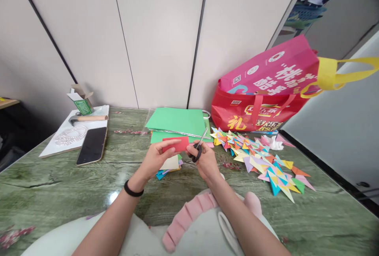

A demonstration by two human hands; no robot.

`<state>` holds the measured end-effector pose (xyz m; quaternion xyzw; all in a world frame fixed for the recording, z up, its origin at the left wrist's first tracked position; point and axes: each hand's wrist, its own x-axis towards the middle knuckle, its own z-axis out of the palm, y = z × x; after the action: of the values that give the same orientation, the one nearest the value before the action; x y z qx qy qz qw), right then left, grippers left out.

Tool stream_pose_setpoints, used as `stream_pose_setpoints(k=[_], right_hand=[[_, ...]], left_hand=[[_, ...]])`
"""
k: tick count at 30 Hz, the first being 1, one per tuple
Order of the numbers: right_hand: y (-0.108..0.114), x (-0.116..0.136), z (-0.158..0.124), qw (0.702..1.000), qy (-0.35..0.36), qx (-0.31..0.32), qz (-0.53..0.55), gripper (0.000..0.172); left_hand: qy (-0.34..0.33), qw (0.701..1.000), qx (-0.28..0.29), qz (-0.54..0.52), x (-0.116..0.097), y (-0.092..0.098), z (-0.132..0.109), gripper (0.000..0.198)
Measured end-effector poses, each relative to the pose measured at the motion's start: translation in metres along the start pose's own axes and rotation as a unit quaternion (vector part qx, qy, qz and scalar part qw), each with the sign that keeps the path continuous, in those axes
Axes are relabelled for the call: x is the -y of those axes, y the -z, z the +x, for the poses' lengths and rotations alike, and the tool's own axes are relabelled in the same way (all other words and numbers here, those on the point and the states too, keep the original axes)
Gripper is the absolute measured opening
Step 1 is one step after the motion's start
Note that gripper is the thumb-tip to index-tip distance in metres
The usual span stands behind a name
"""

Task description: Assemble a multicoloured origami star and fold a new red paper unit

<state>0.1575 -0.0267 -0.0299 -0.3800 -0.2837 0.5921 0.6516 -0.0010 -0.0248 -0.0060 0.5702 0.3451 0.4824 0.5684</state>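
My left hand (156,155) pinches a red piece of paper (179,144) by its left part, fingers over the top and thumb in front. At the paper's right end my right hand (205,160) touches its edge while holding scissors (197,151) with black handles, blades pointing up and to the right. Below the red paper lies a small stack of coloured paper pieces (170,164), cream on top, partly hidden by my left hand. Behind my hands green paper sheets (179,121) lie in a pile on the green marbled table (118,193).
Many folded paper triangles (260,161) spread over the right side. Behind them stand red and pink bags (254,106). At left are a phone (92,145), a hammer (89,118), a small green box (83,104) and a beaded string (71,135) on a white board (53,147).
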Motion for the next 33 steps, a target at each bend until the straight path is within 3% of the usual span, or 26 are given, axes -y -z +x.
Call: stream_pose_setpoints(k=[5,10,16,23,33], right_hand=[[-0.001,0.001,-0.002,0.999,0.024,0.009,-0.027,0.044],[-0.001,0.001,-0.003,0.997,0.052,0.017,-0.061,0.042],[-0.004,0.001,-0.01,0.982,0.025,0.119,-0.146,0.035],[-0.009,0.003,-0.016,0.963,0.014,0.186,-0.197,0.036],[-0.008,0.003,-0.015,0.953,-0.008,0.213,-0.215,0.036]], left_hand=[[0.018,0.998,-0.008,-0.061,0.003,0.0,0.0,0.041],[0.029,0.996,-0.057,-0.054,-0.002,0.001,0.0,0.043],[-0.017,0.989,-0.13,-0.064,-0.009,0.005,0.0,0.037],[-0.027,0.988,-0.137,-0.065,-0.012,0.005,0.0,0.038],[-0.035,0.989,-0.126,-0.069,-0.006,0.008,0.002,0.029]])
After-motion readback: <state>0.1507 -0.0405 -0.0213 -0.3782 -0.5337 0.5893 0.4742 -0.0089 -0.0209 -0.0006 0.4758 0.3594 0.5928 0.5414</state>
